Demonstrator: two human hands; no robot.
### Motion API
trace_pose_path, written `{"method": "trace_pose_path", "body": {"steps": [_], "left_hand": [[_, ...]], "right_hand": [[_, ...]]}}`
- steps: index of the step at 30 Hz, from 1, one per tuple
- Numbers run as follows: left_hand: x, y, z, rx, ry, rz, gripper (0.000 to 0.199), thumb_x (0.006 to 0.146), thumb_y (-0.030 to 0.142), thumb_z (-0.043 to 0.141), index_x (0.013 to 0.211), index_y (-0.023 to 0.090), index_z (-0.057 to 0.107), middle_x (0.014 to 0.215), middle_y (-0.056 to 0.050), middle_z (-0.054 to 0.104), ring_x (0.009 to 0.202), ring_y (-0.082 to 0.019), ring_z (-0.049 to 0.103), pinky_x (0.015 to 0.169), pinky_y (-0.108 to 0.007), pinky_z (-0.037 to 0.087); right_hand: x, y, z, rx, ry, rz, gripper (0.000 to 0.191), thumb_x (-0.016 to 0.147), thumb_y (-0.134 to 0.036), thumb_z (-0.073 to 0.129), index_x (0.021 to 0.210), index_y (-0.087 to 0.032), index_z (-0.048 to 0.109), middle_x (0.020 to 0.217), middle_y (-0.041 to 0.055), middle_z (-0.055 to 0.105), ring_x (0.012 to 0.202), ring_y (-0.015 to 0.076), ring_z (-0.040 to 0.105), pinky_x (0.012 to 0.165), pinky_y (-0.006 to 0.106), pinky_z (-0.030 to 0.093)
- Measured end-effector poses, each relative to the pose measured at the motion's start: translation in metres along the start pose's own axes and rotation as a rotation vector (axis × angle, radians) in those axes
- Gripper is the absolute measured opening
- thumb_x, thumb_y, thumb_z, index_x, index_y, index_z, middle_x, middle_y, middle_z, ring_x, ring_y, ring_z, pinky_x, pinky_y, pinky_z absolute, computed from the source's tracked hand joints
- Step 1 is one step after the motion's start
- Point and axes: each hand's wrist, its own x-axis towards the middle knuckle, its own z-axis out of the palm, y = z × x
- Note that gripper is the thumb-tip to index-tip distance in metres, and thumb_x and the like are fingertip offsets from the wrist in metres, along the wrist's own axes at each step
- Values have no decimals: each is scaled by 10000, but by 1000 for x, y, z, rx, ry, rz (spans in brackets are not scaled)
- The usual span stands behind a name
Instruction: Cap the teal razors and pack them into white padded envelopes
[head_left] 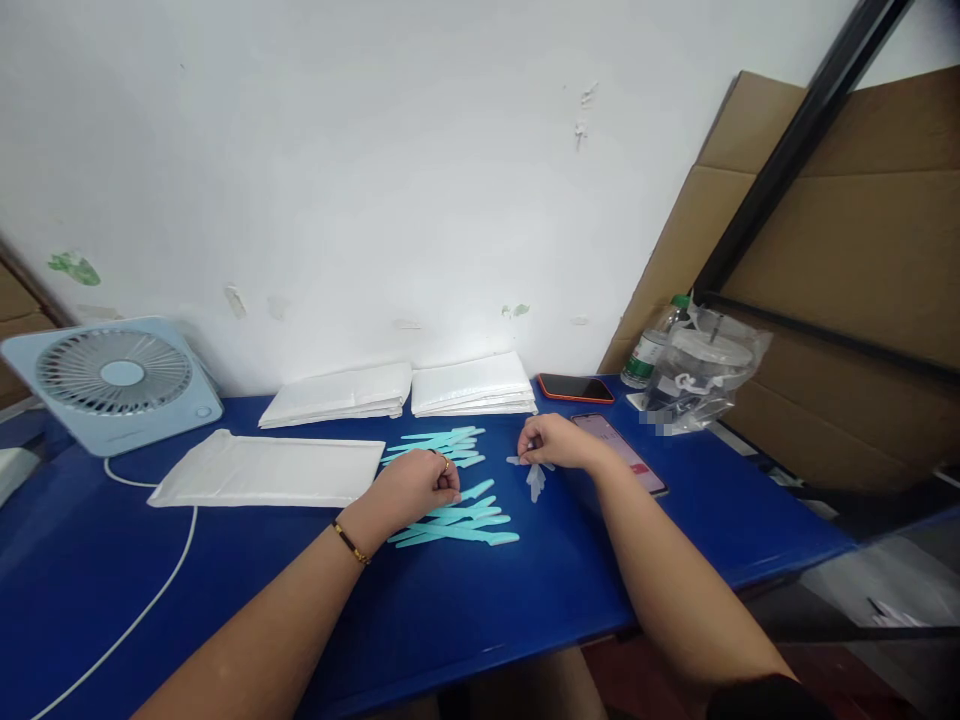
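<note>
Two loose groups of turquoise eyebrow razors lie on the blue table, a far group and a near group. Between them is my left hand, its fingers pinched on an eyebrow razor whose head points right. My palm hides most of that handle. To the right, my right hand has thumb and fingertips closed over a small pile of translucent plastic blade covers. It appears to pinch one of them, though the fingers partly hide it.
White padded mailers stand in two stacks by the wall; a single mailer lies left. A light-blue fan trails a white cable. Two phones, a bottle and a bagged cup are at right.
</note>
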Motion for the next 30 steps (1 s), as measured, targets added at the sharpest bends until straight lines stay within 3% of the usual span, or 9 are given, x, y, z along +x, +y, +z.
{"method": "trace_pose_path", "body": {"steps": [5,10,15,30], "left_hand": [[2,-2,2,154,94,-30,138,754,301,554,712,221,658,747,-15,667,701,-162,583,573,-245,377],[3,0,2,235,87,6,107,732,264,565,703,226,661,726,-11,669,675,-160,579,566,-244,359],[4,5,-1,299,91,4,176,732,185,490,628,201,631,632,-23,634,600,-152,556,560,-244,338],[4,0,-3,282,105,-31,171,749,180,487,643,185,622,623,-20,617,569,-137,535,553,-233,321]], "right_hand": [[4,-8,9,16,24,-27,83,672,-232,698,713,-161,684,640,7,657,553,102,574,494,190,386],[3,-18,14,61,-40,-96,71,679,-227,697,700,-160,695,615,3,661,543,100,589,497,190,404],[4,-27,19,35,-25,-184,55,689,-215,685,675,-161,686,642,3,667,556,99,591,518,200,413],[5,-34,23,68,-35,-129,67,682,-222,688,701,-158,696,606,-14,646,532,86,559,470,179,384]]}}
